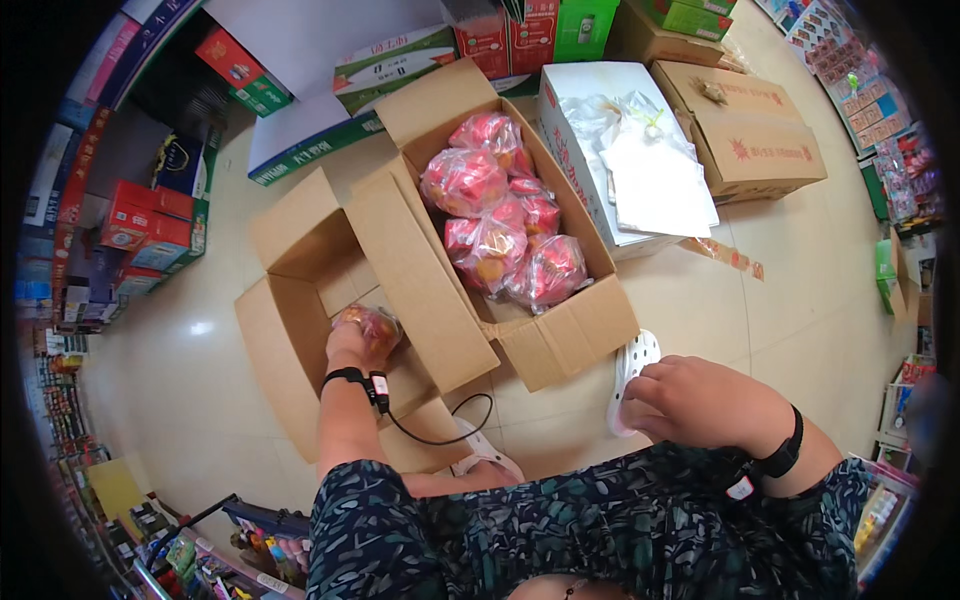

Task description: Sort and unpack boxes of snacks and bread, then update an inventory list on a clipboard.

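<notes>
My left hand (347, 343) reaches down into an open cardboard box (265, 325) on the left. Its fingers are closed on a clear plastic bag (377, 335) with something orange and red inside, low in that box. A second open cardboard box (420, 285) stands beside it, its flaps folded out. Several bagged red-and-orange bundles (497, 245) are piled inside; what exactly the wrapping contains I cannot make out. My right hand (685, 400) hovers at the right, above a white shoe (632, 380), its fingers curled in with nothing visible in them.
Behind the second box, a white carton (590, 120) carries plastic bags and white sheets (655, 180). Closed brown cartons (750, 140) stand to its right. Shelves with red boxes (150, 230) line the left, and racks of small packets (865, 110) the right. Tape (735, 260) lies on the floor.
</notes>
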Available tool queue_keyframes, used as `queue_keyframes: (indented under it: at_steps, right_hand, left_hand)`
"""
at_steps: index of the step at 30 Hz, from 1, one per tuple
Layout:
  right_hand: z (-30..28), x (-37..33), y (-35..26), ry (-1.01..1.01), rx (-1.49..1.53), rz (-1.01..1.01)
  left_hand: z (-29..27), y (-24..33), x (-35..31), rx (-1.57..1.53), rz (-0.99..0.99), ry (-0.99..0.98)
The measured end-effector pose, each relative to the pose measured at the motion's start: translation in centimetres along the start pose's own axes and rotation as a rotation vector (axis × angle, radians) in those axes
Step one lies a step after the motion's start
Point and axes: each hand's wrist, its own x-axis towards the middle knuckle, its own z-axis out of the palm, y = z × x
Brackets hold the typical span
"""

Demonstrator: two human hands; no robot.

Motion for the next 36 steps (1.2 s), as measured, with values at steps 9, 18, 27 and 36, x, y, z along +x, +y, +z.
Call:
queue_keyframes:
  at_steps: [9, 18, 27, 36]
  right_hand:
    - [0.5, -3.4, -1.7, 0.153, -0.01, -0.158]
    - [1.6, -3.8, -1.5, 0.058, -0.057, -0.124]
    - [1.5, -4.3, -0.6, 0.061, -0.093, -0.061]
    - [3.1, -3.3, 0.8, 0.07, -0.125, -0.061]
  left_hand:
    - [-11.5, -1.6, -4.3, -0.984, 0.243, 0.463]
    - [-21.1, 13.2, -17.2, -1.662, 0.469, 0.078]
    - [-17.6, 0.5, -20.6, -0.844, 0.219, -0.101]
    - [-9.1, 5.3, -16.8, -0.11, 0.401, -0.056]
